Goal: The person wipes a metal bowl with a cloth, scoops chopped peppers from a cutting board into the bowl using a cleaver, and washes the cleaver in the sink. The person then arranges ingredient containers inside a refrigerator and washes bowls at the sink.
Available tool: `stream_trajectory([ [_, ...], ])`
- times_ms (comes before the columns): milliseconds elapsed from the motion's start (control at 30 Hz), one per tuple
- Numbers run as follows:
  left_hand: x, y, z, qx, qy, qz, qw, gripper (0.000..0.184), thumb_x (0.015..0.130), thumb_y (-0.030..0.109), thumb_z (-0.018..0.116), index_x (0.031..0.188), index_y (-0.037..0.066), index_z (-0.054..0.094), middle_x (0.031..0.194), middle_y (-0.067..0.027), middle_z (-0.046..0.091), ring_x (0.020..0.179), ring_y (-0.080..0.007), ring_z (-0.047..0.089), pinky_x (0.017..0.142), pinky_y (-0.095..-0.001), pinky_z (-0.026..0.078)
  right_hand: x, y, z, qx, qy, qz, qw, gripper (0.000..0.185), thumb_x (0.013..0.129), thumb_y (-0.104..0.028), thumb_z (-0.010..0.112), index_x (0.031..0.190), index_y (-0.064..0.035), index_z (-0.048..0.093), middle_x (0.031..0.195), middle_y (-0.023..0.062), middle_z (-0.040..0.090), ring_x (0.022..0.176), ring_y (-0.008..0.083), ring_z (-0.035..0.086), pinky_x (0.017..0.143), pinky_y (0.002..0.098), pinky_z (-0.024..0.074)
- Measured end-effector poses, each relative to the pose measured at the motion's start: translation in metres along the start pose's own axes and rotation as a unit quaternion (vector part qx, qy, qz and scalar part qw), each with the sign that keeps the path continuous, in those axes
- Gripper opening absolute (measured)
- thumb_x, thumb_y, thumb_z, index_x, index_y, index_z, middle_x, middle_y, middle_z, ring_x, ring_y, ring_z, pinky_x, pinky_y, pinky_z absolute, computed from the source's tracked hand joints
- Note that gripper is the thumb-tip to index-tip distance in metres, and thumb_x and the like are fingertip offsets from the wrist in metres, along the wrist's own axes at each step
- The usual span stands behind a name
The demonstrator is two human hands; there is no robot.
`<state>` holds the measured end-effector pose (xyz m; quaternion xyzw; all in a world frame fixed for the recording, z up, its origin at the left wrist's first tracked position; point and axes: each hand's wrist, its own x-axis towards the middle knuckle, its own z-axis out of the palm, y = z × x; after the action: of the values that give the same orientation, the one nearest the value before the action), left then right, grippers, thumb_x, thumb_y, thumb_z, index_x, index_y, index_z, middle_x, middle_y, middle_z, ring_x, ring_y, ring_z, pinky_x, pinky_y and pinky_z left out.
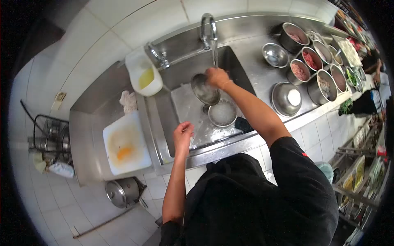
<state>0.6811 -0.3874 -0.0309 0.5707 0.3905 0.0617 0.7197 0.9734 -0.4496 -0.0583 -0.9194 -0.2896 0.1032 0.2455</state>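
My right hand [218,78] is at the right rim of a tilted metal bowl [200,93], gripping it, though the fingers are partly blurred. Water runs from the curved tap [209,28] onto that hand and bowl. Just below, a round metal pot [223,113] with cloudy, foamy water stands in the sink [180,98]. My left hand [183,134] hovers over the sink's front left part, fingers loosely bent and apart, holding nothing. A dark cloth-like item [243,124] lies beside the pot.
Left of the sink are a white container [143,74] with yellowish liquid, a crumpled cloth [129,101] and a stained white cutting board [127,143]. On the right counter stand a metal bowl [275,55], another bowl [286,99] and several metal pots of food [299,71]. A lidded pot [123,192] sits lower left.
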Motion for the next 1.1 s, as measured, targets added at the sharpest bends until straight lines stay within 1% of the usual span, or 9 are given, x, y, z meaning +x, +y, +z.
stream_trajectory([
  [67,0.028,0.009,0.013,0.219,0.075,0.165,0.959,0.037,0.078,0.013,0.067,0.111,0.000,0.057,0.101,-0.0129,0.063,0.090,-0.0230,0.061,0.079,-0.0337,0.050,-0.018,-0.037,-0.047,-0.095,-0.087,-0.072,0.989,0.026,0.072,-0.012,0.056,0.095,-0.0033,0.065,0.096,0.0221,0.063,0.095,0.0375,0.061,0.079,0.0422,0.0511],
  [233,0.093,0.049,0.059,0.395,0.123,0.399,0.818,0.048,0.073,0.011,0.069,0.117,-0.001,0.052,0.103,-0.0190,0.062,0.096,-0.0354,0.059,0.089,-0.0374,0.044,-0.027,-0.049,-0.077,-0.150,-0.091,-0.092,0.980,0.027,0.069,-0.013,0.058,0.093,-0.0032,0.066,0.091,0.0196,0.065,0.090,0.0344,0.064,0.076,0.0409,0.0522],
  [367,0.159,0.037,0.088,0.306,-0.024,0.372,0.876,0.041,0.075,0.014,0.066,0.112,0.001,0.054,0.098,-0.0193,0.062,0.092,-0.0373,0.059,0.085,-0.0402,0.046,-0.032,-0.028,-0.105,-0.121,-0.127,-0.061,0.983,0.023,0.067,-0.014,0.060,0.085,-0.0027,0.068,0.087,0.0200,0.066,0.088,0.0338,0.064,0.075,0.0411,0.0524],
  [467,0.142,0.083,0.126,0.394,-0.092,0.234,0.884,0.027,0.078,0.010,0.064,0.103,0.002,0.060,0.097,-0.0145,0.064,0.090,-0.0277,0.061,0.076,-0.0342,0.047,-0.047,0.018,-0.115,-0.061,-0.078,0.000,0.995,0.022,0.066,-0.015,0.061,0.084,-0.0045,0.069,0.088,0.0202,0.065,0.088,0.0349,0.063,0.075,0.0419,0.0524],
  [667,0.133,0.105,0.183,0.552,-0.177,0.489,0.651,0.009,0.074,0.004,0.057,0.082,0.002,0.055,0.082,-0.0156,0.057,0.078,-0.0382,0.059,0.067,-0.0474,0.046,-0.095,0.089,-0.144,-0.005,0.037,0.059,0.998,0.030,0.065,-0.016,0.061,0.093,-0.0101,0.070,0.088,0.0196,0.065,0.083,0.0370,0.063,0.078,0.0421,0.0512],
  [767,0.117,0.119,0.188,0.606,-0.188,0.488,0.600,0.012,0.073,0.003,0.056,0.085,0.001,0.055,0.083,-0.0179,0.056,0.080,-0.0402,0.059,0.070,-0.0484,0.047,-0.110,0.111,-0.140,0.024,0.093,0.087,0.991,0.032,0.066,-0.016,0.061,0.096,-0.0087,0.069,0.089,0.0204,0.065,0.085,0.0373,0.062,0.081,0.0417,0.0499],
  [967,0.109,0.133,0.182,0.650,-0.165,0.461,0.582,0.017,0.070,0.003,0.061,0.086,0.002,0.058,0.092,-0.0172,0.059,0.084,-0.0349,0.062,0.071,-0.0452,0.050,-0.140,0.106,-0.075,0.118,-0.032,0.125,0.985,0.048,0.070,-0.029,0.070,0.108,0.0001,0.062,0.093,0.0214,0.066,0.082,0.0307,0.066,0.074,0.0389,0.0517],
  [1033,0.115,0.134,0.181,0.656,-0.171,0.446,0.584,0.019,0.071,0.005,0.058,0.090,0.001,0.059,0.097,-0.0204,0.059,0.087,-0.0374,0.061,0.073,-0.0449,0.050,-0.139,0.109,-0.029,0.373,-0.138,0.324,0.858,0.060,0.072,-0.043,0.072,0.111,0.0014,0.059,0.097,0.0236,0.064,0.088,0.0312,0.064,0.074,0.0386,0.0522],
  [1100,0.116,0.134,0.177,0.639,-0.176,0.344,0.665,0.028,0.071,0.010,0.055,0.096,-0.002,0.059,0.101,-0.0237,0.060,0.090,-0.0419,0.059,0.076,-0.0459,0.049,-0.151,0.093,-0.008,0.491,-0.135,0.395,0.765,0.067,0.076,-0.050,0.067,0.117,0.0007,0.053,0.100,0.0246,0.060,0.087,0.0341,0.063,0.074,0.0400,0.0535],
])
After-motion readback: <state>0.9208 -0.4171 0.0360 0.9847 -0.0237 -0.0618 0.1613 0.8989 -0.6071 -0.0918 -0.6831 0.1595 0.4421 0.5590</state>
